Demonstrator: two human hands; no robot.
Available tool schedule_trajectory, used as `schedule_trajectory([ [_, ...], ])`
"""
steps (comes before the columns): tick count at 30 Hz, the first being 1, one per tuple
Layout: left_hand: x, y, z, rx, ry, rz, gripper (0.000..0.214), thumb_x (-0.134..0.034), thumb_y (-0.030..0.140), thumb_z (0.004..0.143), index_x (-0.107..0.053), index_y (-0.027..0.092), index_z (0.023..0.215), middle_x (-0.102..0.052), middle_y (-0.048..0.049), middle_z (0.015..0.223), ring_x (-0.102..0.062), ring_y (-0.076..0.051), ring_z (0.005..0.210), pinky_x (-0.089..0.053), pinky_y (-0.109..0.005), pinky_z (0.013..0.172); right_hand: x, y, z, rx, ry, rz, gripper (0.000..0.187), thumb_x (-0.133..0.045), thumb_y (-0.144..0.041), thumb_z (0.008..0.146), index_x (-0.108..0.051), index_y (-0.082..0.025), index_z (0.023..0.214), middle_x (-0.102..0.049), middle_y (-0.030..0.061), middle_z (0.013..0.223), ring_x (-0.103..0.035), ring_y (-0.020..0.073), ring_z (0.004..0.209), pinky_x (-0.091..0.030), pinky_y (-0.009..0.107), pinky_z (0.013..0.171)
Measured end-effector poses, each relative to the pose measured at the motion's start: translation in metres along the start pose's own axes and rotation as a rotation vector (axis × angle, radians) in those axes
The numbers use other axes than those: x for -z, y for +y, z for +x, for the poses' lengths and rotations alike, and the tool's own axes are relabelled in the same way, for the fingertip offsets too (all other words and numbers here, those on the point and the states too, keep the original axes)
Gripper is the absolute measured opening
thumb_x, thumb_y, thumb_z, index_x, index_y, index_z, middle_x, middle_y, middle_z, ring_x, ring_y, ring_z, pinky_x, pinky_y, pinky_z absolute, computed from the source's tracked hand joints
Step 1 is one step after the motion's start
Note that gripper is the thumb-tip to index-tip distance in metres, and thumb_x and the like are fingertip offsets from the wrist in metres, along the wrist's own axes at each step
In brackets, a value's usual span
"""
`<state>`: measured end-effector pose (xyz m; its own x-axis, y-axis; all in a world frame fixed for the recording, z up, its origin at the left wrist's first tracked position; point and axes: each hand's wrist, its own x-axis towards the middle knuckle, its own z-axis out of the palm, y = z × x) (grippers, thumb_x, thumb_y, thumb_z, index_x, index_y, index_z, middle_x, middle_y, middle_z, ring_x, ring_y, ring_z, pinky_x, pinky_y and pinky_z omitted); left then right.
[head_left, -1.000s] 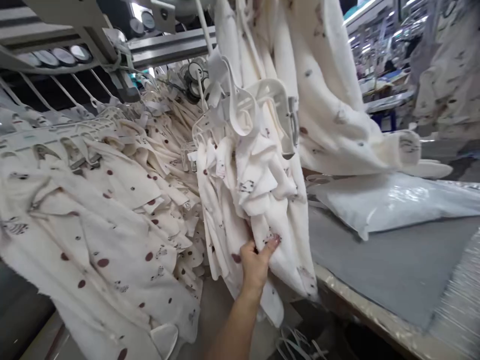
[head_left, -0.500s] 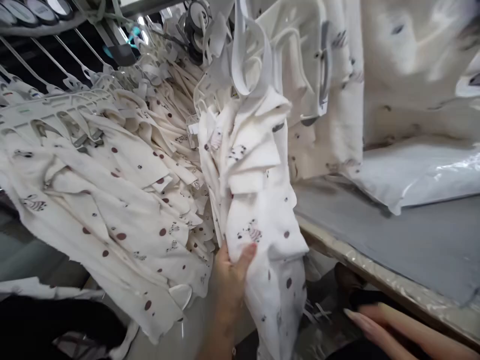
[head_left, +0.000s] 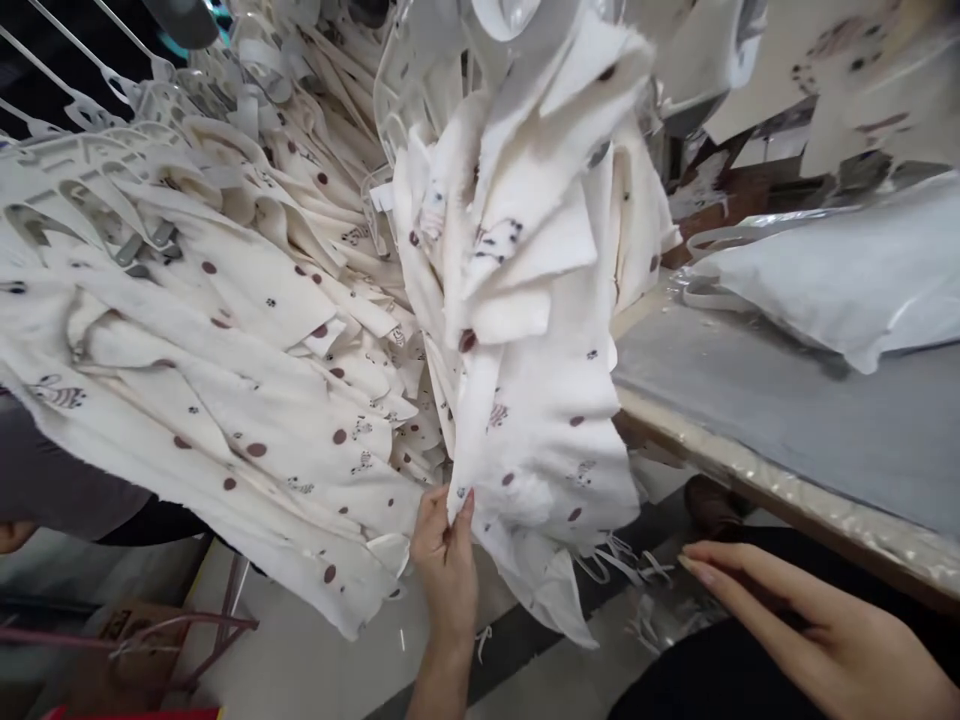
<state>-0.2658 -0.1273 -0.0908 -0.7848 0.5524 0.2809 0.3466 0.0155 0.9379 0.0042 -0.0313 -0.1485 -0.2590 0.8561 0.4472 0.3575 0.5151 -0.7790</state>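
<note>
My left hand pinches the edge of a cream fabric piece printed with zebras and brown dots. The piece hangs in folds from above, its lower corner loose below my fingers. Its top lies among other folded cloth and white plastic clips. To the right, my right hand is in the air near the table edge, apart from the fabric. Its thumb and finger are stretched forward with their tips together, and I see nothing between them.
Many similar cream pieces hang from white hangers on the left. On the right, a white plastic bag lies on a grey table with a plastic-wrapped edge. Scraps lie below. Another person's hand shows at far left.
My left hand has gone from gripping the fabric's front to pinching its left edge, opening the piece out wider. My right hand has come further into view, fingertips now together.
</note>
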Motion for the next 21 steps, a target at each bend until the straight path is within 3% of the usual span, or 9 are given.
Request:
schedule_trajectory([
  [3, -0.018, 0.010, -0.013, 0.035, -0.103, -0.015, 0.037, -0.075, 0.053, 0.084, -0.075, 0.016, 0.078, -0.065, -0.0010, 0.070, -0.056, -0.014, 0.066, -0.045, -0.022, 0.063, -0.035, -0.020, -0.011, 0.082, -0.083, -0.003, 0.041, -0.060, -0.073, 0.095, -0.075, -0.036, 0.105, -0.078, -0.0059, 0.093, -0.075, 0.0139, 0.069, -0.059, 0.012, 0.056],
  [5, -0.033, 0.015, -0.023, 0.068, -0.204, -0.074, 0.035, -0.074, 0.051, 0.085, -0.076, 0.016, 0.085, -0.066, -0.0012, 0.073, -0.057, -0.015, 0.069, -0.046, -0.023, 0.065, -0.064, -0.024, -0.017, 0.093, -0.159, -0.038, 0.059, -0.053, -0.076, 0.096, -0.066, -0.029, 0.128, -0.074, 0.0030, 0.113, -0.075, 0.0227, 0.089, -0.065, 0.029, 0.064],
  [6, -0.039, 0.016, -0.027, 0.082, -0.240, -0.118, 0.034, -0.075, 0.050, 0.085, -0.076, 0.016, 0.087, -0.067, -0.0014, 0.075, -0.057, -0.015, 0.070, -0.047, -0.023, 0.066, -0.078, -0.022, -0.019, 0.090, -0.202, -0.049, 0.062, -0.047, -0.075, 0.100, -0.065, -0.024, 0.129, -0.073, 0.0078, 0.114, -0.073, 0.0259, 0.095, -0.064, 0.034, 0.065],
  [9, -0.052, 0.008, -0.034, 0.137, -0.304, -0.250, 0.034, -0.078, 0.049, 0.083, -0.072, 0.016, 0.080, -0.064, 0.0004, 0.072, -0.055, -0.013, 0.068, -0.045, -0.021, 0.064, -0.103, -0.004, -0.026, 0.038, -0.324, -0.029, 0.055, -0.034, -0.057, 0.110, -0.066, -0.017, 0.094, -0.067, 0.0060, 0.084, -0.067, 0.0206, 0.077, -0.055, 0.033, 0.063],
  [11, -0.057, -0.008, -0.036, 0.181, -0.374, -0.310, 0.036, -0.082, 0.050, 0.078, -0.071, 0.016, 0.079, -0.064, 0.0003, 0.072, -0.058, -0.013, 0.069, -0.047, -0.022, 0.066, -0.105, 0.011, -0.033, -0.013, -0.379, 0.016, 0.050, -0.037, -0.050, 0.111, -0.061, -0.017, 0.083, -0.061, 0.0012, 0.073, -0.062, 0.0164, 0.066, -0.051, 0.030, 0.061],
  [16, -0.075, -0.062, -0.059, 0.276, -0.511, -0.338, 0.045, -0.082, 0.058, 0.072, -0.076, 0.015, 0.083, -0.072, -0.0059, 0.081, -0.067, -0.020, 0.080, -0.053, -0.032, 0.080, -0.103, 0.031, -0.049, -0.123, -0.409, 0.093, 0.036, -0.052, -0.047, 0.106, -0.063, -0.015, 0.094, -0.059, -0.0012, 0.073, -0.060, 0.0159, 0.065, -0.050, 0.027, 0.060],
  [19, -0.086, -0.084, -0.069, 0.311, -0.443, -0.308, 0.047, -0.081, 0.061, 0.070, -0.070, 0.015, 0.070, -0.067, -0.0038, 0.071, -0.063, -0.019, 0.072, -0.052, -0.032, 0.075, -0.106, 0.037, -0.047, -0.143, -0.395, 0.100, 0.038, -0.058, -0.051, 0.103, -0.064, -0.014, 0.094, -0.063, 0.0002, 0.079, -0.062, 0.0162, 0.068, -0.054, 0.028, 0.064],
  [21, -0.081, -0.091, -0.059, 0.302, -0.308, -0.280, 0.047, -0.079, 0.062, 0.072, -0.067, 0.017, 0.072, -0.064, -0.0020, 0.072, -0.061, -0.019, 0.073, -0.051, -0.031, 0.073, -0.097, 0.047, -0.042, -0.158, -0.338, 0.071, 0.039, -0.058, -0.053, 0.101, -0.065, -0.015, 0.094, -0.063, 0.0000, 0.077, -0.061, 0.0152, 0.063, -0.053, 0.028, 0.061],
])
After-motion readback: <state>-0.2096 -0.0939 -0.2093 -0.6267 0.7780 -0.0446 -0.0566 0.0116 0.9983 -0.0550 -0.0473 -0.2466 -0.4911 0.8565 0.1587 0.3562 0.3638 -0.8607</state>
